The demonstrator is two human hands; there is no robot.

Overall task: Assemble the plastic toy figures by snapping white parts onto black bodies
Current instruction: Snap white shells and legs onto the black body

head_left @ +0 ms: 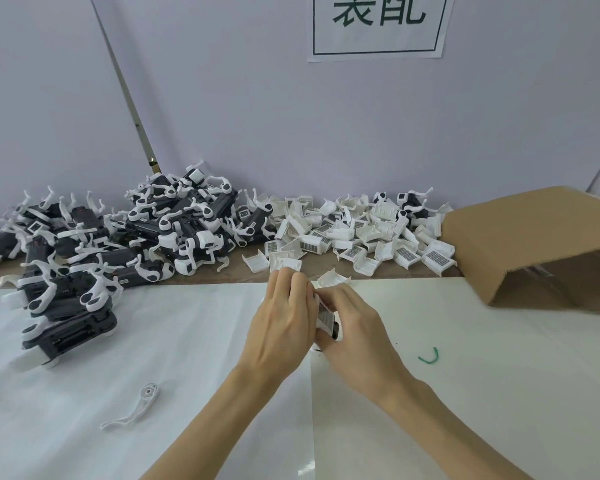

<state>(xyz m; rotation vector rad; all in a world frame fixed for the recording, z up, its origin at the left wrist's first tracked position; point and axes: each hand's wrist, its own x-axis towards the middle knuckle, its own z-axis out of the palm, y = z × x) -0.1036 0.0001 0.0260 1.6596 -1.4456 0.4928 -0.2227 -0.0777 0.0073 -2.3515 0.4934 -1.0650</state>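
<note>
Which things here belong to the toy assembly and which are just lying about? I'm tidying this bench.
Part of the job:
- left hand and right hand, gripping the piece being assembled
- pile of loose white parts
- heap of black bodies with white parts
- single white limb piece

Lying about:
- cardboard box
- green twist of wire
- paper sign

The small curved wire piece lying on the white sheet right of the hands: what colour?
Green. The small curved wire piece shows clearly in the head view, lying alone.
</note>
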